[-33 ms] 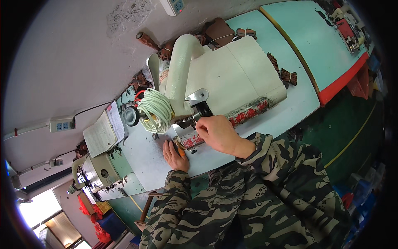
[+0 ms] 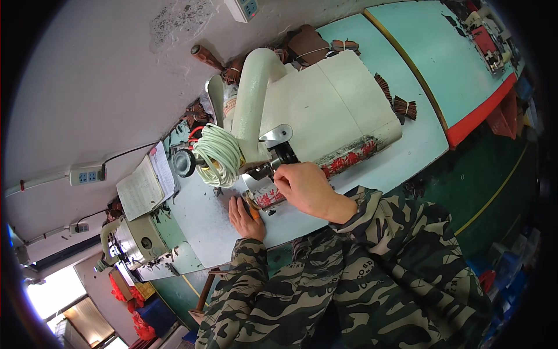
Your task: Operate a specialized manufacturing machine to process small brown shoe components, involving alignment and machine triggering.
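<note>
We look down on a cream sewing machine point(image 2: 290, 110) standing on a pale blue table point(image 2: 407, 157). Our right hand point(image 2: 305, 187) is curled at the needle area, fingertips pinched on a red-and-white patterned strip point(image 2: 270, 198) that lies under the machine head; a longer run of the same pattern shows along the machine's base edge point(image 2: 349, 158). Our left hand point(image 2: 245, 216) lies flat on the table just beside the strip, fingers relaxed and outstretched, with a small orange tool point(image 2: 254, 211) against its thumb side; we cannot tell whether it grips the tool. A coil of pale green cord point(image 2: 220, 154) hangs at the machine's left end. An open notebook point(image 2: 146, 181) rests further left, near a wall socket strip point(image 2: 86, 174). Both sleeves are camouflage.
</note>
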The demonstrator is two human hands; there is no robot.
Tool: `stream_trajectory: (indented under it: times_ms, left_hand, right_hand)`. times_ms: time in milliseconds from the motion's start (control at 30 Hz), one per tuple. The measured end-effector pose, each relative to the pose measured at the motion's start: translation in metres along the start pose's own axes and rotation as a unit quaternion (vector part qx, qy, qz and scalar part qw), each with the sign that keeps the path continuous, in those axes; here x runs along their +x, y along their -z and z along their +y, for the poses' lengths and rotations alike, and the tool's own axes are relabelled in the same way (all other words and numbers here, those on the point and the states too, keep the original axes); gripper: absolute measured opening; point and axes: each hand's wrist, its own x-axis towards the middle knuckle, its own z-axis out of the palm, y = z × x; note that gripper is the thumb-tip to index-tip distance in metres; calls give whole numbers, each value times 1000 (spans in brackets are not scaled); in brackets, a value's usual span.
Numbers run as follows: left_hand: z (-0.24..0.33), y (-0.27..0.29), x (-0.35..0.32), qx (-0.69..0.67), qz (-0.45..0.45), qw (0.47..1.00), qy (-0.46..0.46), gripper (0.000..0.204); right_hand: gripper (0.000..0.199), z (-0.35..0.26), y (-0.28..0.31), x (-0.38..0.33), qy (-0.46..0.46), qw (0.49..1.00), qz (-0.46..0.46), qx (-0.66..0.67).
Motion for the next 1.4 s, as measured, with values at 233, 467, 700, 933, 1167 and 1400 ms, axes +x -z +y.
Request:
stream_trajectory:
  times_ms: [233, 467, 700, 933, 1167, 1400]
  left_hand:
    - [1, -1, 1, -3, 7, 1000, -3, 48]
    - [3, 2, 2, -1, 5, 1000, -2, 48]
    - [-9, -3, -5, 0, 4, 1000, -1, 55]
    - [1, -5, 4, -4, -7, 1000, -7, 58]
    - [-25, -32, -9, 41, -26, 998, -35, 55]
    - [-56, -21, -27, 140, -61, 982, -106, 24]
  right_hand:
    - [9, 3, -3, 8, 64, 991, 45, -109]
    - [8, 0, 1, 18, 96, 983, 16, -158]
    - [18, 22, 48, -33, 41, 976, -176, 124]
    - [21, 349, 136, -240, -165, 952, -186, -176]
    - [38, 602, 182, -265, -324, 928, 116, 139]
    - [40, 672, 108, -261, -332, 882, 286, 177]
